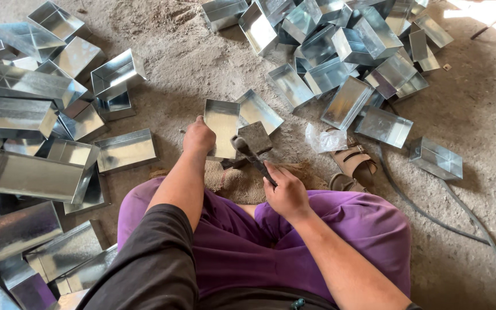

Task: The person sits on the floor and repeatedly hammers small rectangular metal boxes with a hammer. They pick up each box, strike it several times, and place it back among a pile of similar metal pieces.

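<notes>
Dusty floor (pixel 477 132): hammer (pixel 252 156) head overlaps tray (pixel 221 123), contact unclear.

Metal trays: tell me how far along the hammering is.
Done, by the look of it: many formed trays lie in a pile on the left and a pile at the top. Which of them are finished cannot be told. In hand: the left hand steadies one tray on a block, and the right hand holds a hammer over it. Left: this tray; how many more is unclear.
</notes>
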